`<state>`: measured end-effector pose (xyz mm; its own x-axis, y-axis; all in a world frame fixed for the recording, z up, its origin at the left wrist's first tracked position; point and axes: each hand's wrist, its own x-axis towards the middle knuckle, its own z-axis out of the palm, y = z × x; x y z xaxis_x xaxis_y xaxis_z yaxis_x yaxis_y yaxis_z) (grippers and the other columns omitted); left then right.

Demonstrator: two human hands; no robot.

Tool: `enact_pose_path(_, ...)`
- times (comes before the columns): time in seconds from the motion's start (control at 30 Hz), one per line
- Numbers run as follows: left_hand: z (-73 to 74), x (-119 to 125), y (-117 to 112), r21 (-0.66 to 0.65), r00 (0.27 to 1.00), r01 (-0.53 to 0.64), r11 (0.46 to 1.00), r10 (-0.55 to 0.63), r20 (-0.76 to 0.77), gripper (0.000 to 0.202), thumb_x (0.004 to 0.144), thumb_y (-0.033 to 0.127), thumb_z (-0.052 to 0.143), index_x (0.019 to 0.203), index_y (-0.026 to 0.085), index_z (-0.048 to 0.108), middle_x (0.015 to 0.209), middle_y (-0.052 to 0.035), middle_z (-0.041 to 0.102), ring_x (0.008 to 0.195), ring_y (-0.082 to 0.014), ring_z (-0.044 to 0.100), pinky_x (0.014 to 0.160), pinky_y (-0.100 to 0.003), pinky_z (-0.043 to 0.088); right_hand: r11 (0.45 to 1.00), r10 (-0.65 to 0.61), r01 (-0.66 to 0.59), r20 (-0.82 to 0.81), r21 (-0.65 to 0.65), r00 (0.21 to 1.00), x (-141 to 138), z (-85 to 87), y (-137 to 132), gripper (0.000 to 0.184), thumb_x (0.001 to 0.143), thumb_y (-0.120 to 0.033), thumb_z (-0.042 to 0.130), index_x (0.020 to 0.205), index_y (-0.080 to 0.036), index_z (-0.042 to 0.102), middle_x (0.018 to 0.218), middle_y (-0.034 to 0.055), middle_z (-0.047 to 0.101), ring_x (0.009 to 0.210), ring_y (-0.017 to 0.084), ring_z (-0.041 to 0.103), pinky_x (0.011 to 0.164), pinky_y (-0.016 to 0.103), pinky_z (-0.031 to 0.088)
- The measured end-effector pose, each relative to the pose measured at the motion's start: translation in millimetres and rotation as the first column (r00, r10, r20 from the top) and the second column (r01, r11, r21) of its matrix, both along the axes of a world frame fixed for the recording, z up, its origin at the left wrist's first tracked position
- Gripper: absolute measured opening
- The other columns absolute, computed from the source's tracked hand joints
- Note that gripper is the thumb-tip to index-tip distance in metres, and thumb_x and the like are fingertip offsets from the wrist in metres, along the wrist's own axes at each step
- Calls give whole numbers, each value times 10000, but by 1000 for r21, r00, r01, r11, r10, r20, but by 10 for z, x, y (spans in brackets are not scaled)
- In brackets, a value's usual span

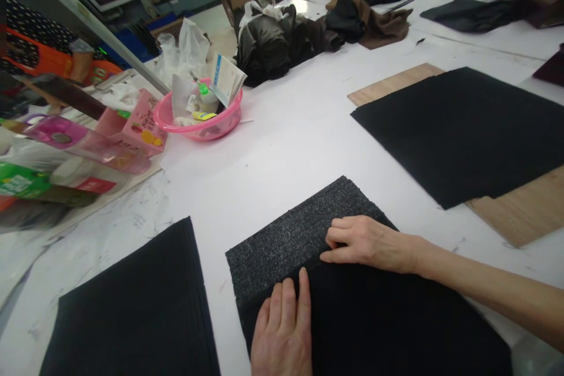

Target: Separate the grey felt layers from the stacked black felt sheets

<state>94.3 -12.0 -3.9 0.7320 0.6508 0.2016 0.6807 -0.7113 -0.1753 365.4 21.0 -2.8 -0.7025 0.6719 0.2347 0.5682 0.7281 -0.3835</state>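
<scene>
A black fabric piece (388,317) lies over a speckled dark grey board or mat (286,232), whose far strip stays uncovered. My left hand (284,323) rests flat on the fabric near its far edge, fingers stretched out. Farther right along that same edge, my right hand (363,241) has its fingers curled in a pinch at the fabric's border. How much cloth is between those fingertips is partly hidden. To the left lies a stack of black fabric (136,305), apart from the mat.
At the right, more black fabric (467,129) lies on a wooden board (524,211). A pink basin (207,129) with small items, a pink box (143,123) and bottles stand left. Dark cloth heaps (282,41) lie behind. A person's arm (81,61) shows far left.
</scene>
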Motion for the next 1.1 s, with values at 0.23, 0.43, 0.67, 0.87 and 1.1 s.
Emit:
enact_pose_path(0.23, 30, -22, 4, -45, 997, 16, 999, -19, -75, 626, 749, 26, 490, 1359, 162, 511, 1161, -109, 594, 1034, -255, 570, 827, -378, 566, 998, -13, 12, 30, 63, 999, -14, 11, -38, 258, 1034, -103, 396, 1136, -169, 623, 908, 44, 541, 758, 169, 434, 640, 304, 385)
enact_pose_path(0.43, 58, 70, 52, -67, 998, 50, 996, -52, -22, 569, 748, -13, 455, 1294, 116, 550, 1151, -93, 601, 1052, -240, 567, 863, -367, 549, 998, -25, 22, 53, 60, 998, -25, 34, -44, 242, 1026, -98, 416, 1121, -166, 627, 907, 44, 535, 761, 171, 426, 630, 305, 376)
enact_pose_path(0.67, 84, 158, 152, -103, 988, 140, 985, -146, -55, 583, 730, -3, 486, 1302, 102, 542, 1107, -83, 629, 1003, -221, 597, 808, -337, 554, 998, -38, 36, 50, 59, 998, -30, -3, -63, 227, 1036, -127, 421, 1115, -181, 626, 912, 39, 534, 771, 171, 421, 623, 306, 359)
enact_pose_path(0.87, 102, 256, 179, -104, 986, 118, 988, -129, -105, 658, 694, 3, 561, 1339, 131, 521, 1039, -77, 632, 893, -231, 607, 716, -358, 564, 998, -53, 52, 26, 37, 998, 62, -13, -28, 183, 1035, -163, 470, 1057, -205, 647, 926, 31, 549, 787, 164, 437, 630, 298, 361)
enact_pose_path(1.1, 96, 284, 172, -109, 993, 108, 988, -113, -46, 625, 730, -19, 524, 1337, 130, 515, 1088, -85, 618, 972, -229, 592, 779, -346, 556, 999, -49, 49, 24, 9, 998, 301, 48, -29, 269, 1039, -100, 392, 1099, -179, 642, 927, 43, 560, 801, 162, 451, 660, 288, 395)
